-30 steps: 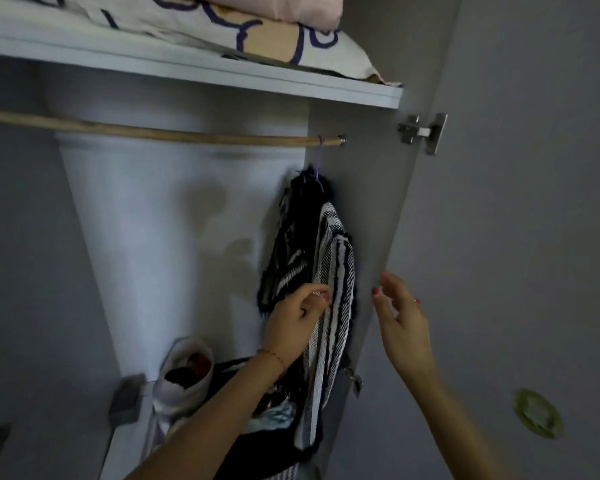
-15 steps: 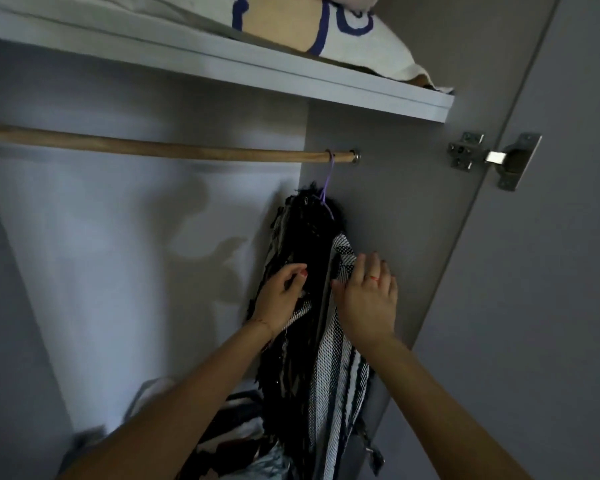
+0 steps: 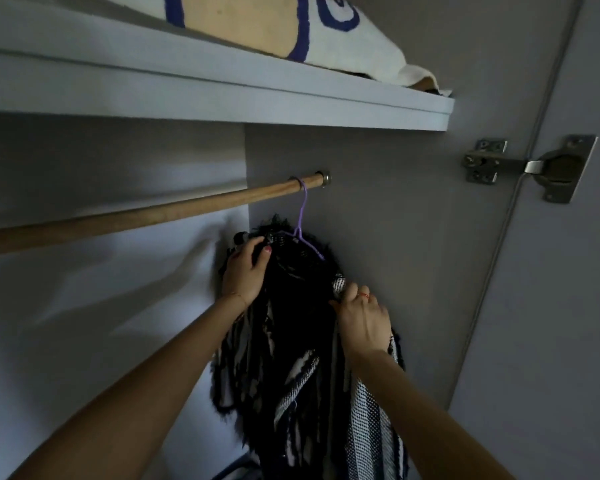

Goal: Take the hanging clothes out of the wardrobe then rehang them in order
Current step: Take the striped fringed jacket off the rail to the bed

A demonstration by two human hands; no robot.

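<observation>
A black and white fringed garment (image 3: pixel 302 358) hangs from a purple hanger (image 3: pixel 303 220) at the right end of the wooden rail (image 3: pixel 136 216), close to the wardrobe's side panel. My left hand (image 3: pixel 245 268) grips the garment's left shoulder just below the hanger hook. My right hand (image 3: pixel 359 317) grips the garment's right shoulder, fingers curled into the cloth. The rest of the rail to the left carries nothing.
A grey shelf (image 3: pixel 222 95) runs above the rail with a cream and blue patterned cushion (image 3: pixel 291 26) on it. The open wardrobe door (image 3: pixel 568 306) stands at the right on a metal hinge (image 3: pixel 530 166). The side panel (image 3: pixel 395 220) is directly behind the garment.
Both hands have climbed up the garment, from its middle to its shoulders near the hanger. The view has moved closer and tilted upward.
</observation>
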